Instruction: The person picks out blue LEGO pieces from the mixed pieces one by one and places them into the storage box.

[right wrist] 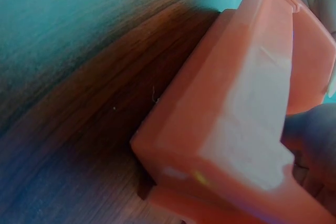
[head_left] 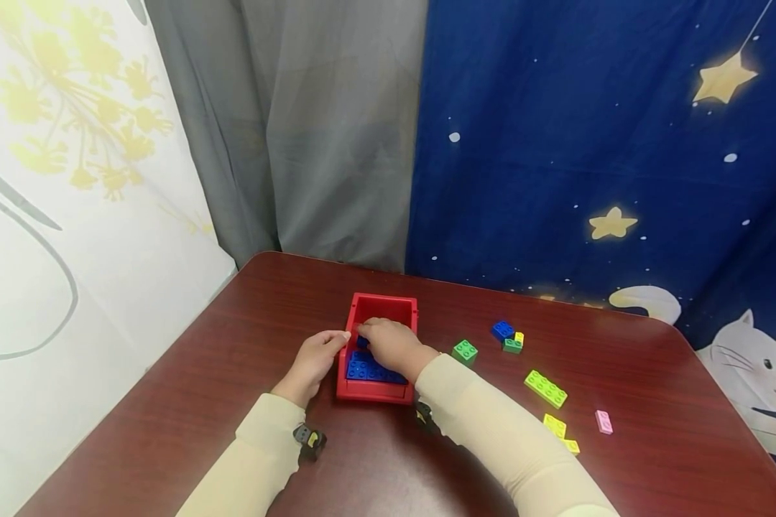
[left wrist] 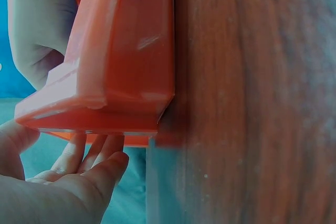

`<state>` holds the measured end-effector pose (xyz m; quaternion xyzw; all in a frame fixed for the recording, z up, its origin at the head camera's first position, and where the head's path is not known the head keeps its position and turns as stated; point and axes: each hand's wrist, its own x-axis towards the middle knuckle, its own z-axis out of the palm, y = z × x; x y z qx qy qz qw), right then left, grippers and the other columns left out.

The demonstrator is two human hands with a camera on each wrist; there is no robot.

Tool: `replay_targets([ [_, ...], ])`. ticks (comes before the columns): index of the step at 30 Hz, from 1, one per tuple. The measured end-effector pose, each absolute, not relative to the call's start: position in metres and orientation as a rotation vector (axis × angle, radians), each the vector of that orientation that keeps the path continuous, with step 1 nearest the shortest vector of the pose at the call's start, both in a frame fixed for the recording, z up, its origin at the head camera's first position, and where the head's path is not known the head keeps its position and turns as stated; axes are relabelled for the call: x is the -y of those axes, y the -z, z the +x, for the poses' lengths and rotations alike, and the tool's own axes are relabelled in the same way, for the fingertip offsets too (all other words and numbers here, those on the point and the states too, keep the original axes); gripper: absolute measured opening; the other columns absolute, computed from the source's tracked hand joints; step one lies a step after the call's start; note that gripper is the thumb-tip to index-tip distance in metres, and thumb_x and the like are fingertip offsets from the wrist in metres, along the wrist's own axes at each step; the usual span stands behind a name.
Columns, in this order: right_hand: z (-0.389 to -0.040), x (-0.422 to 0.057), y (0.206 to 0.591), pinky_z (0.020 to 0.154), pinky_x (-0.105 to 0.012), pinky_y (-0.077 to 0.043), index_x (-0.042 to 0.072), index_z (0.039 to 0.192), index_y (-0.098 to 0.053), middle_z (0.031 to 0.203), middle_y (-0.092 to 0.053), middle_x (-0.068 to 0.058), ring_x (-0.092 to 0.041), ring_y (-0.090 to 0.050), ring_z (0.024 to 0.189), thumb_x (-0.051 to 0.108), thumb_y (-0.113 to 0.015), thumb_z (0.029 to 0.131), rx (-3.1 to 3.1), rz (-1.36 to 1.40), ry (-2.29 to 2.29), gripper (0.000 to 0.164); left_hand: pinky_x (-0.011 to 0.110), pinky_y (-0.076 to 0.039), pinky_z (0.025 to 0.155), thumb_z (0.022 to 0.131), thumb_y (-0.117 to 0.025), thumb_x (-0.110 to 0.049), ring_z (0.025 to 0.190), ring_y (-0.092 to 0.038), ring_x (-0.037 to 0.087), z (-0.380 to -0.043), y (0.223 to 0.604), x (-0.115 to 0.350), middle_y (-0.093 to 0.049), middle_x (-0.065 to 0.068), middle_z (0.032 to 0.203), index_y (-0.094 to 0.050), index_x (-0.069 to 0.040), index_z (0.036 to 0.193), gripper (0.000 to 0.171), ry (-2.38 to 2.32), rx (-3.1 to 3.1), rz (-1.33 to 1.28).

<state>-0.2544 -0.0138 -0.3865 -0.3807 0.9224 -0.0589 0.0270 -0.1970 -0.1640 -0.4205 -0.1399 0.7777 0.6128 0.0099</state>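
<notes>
A red plastic bin (head_left: 370, 391) stands on the table with blue toy bricks (head_left: 375, 370) side by side in its near part. My left hand (head_left: 315, 361) holds the bin's left wall, thumb at the rim and fingertips against the outer side; the left wrist view shows these fingers (left wrist: 73, 153). Reaching over the right wall, my right hand (head_left: 393, 345) is down inside the bin. A blue brick (head_left: 363, 342) shows at its fingertips, partly hidden by the hand. In the right wrist view the bin's wall (right wrist: 210, 119) covers most of that hand.
Right of the bin lie a green brick (head_left: 465, 352), a blue brick (head_left: 503, 330), a small dark green brick (head_left: 512, 346) with a yellow one, a long lime brick (head_left: 546, 389), yellow bricks (head_left: 555, 426) and a pink brick (head_left: 604, 422). Curtains (head_left: 349, 143) hang behind the table.
</notes>
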Motion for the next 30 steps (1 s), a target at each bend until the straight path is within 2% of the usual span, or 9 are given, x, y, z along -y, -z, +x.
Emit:
replay_targets([
  [6, -0.2523, 0.013, 0.3857, 0.102, -0.035, -0.046, 0.012, 0.135, -0.057, 0.133, -0.06, -0.006, -0.02, -0.055, 0.124, 0.014, -0.062, 0.093, -2.837, -1.21, 0.146, 0.042, 0.053, -0.039, 0.106, 0.098, -0.053, -0.029, 0.123, -0.048, 0.036, -0.1979, 0.4198, 0.1641, -0.052, 0.022, 0.135, -0.056, 0.002, 0.129, 0.044, -1.933, -2.434, -0.436],
  [20, -0.2557, 0.0189, 0.3918, 0.102, -0.035, -0.046, 0.018, 0.136, -0.056, 0.128, -0.062, -0.001, -0.017, -0.058, 0.118, 0.02, -0.059, 0.096, -2.807, -1.102, 0.179, 0.041, 0.053, -0.04, 0.105, 0.099, -0.053, -0.029, 0.122, -0.049, 0.037, -0.1962, 0.4217, 0.1627, -0.052, 0.022, 0.135, -0.055, 0.001, 0.13, 0.044, -1.931, -2.427, -0.443],
  [30, -0.2552, 0.0225, 0.3936, 0.1, -0.035, -0.047, 0.014, 0.133, -0.057, 0.124, -0.064, -0.004, -0.018, -0.061, 0.113, 0.02, -0.059, 0.096, -2.82, -1.088, 0.179, 0.038, 0.052, -0.04, 0.105, 0.099, -0.053, -0.028, 0.122, -0.049, 0.036, -0.1973, 0.4209, 0.1633, -0.053, 0.022, 0.133, -0.056, 0.003, 0.128, 0.042, -1.949, -2.442, -0.437],
])
